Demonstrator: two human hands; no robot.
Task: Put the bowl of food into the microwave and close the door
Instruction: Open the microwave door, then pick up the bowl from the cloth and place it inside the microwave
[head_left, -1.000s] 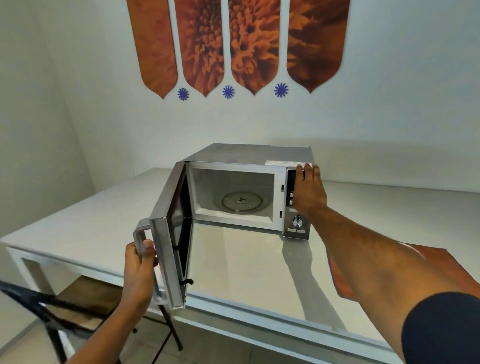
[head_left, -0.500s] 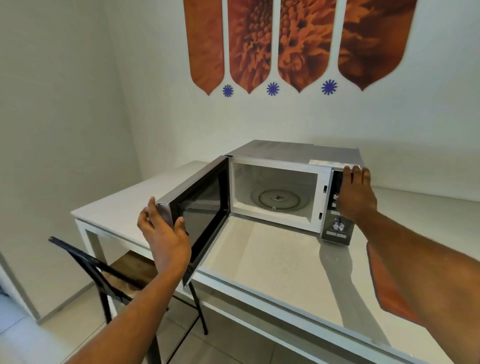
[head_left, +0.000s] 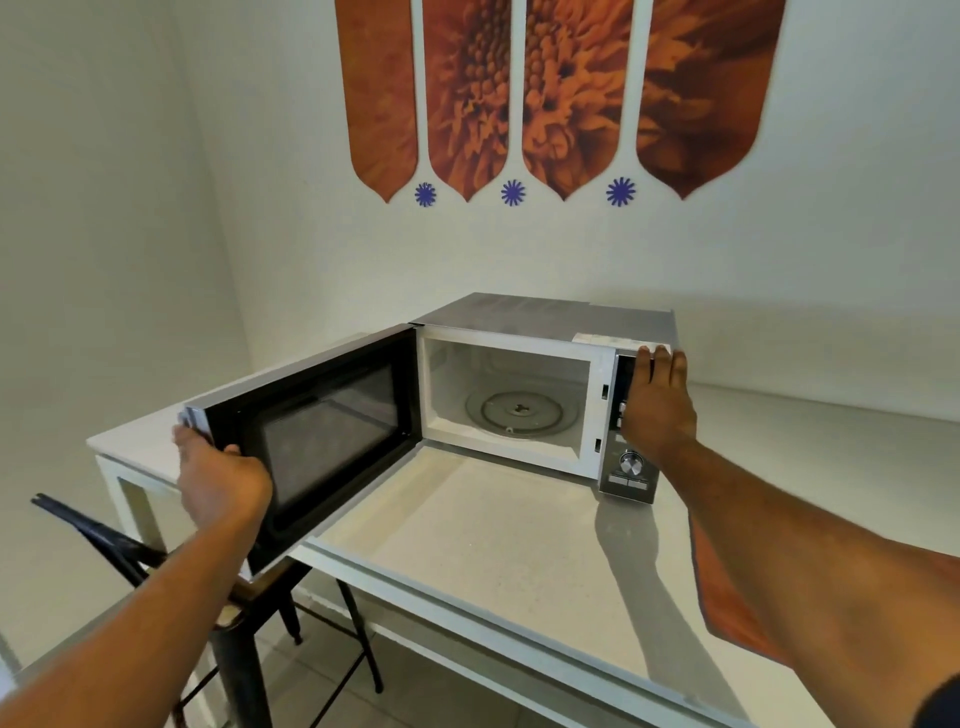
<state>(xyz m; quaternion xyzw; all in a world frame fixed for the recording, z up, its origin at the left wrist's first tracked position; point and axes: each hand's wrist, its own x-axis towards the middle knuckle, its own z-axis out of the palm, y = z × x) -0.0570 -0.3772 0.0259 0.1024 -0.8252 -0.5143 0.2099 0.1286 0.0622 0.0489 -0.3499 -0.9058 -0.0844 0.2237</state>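
A silver microwave stands on the white table against the wall. Its door is swung wide to the left, dark window facing me. The white cavity holds only the glass turntable. My left hand grips the door's outer edge, fingers wrapped behind it. My right hand lies flat against the control panel, fingers up over the top right corner. No bowl of food is in view.
An orange mat lies on the table under my right forearm. A black chair with a wooden seat stands at the table's left front corner, below the open door. Orange flower panels hang on the wall above.
The door has swung further open to the left. My left hand went from the handle to the door's outer edge. The view shifted left; my right hand stayed on the panel.
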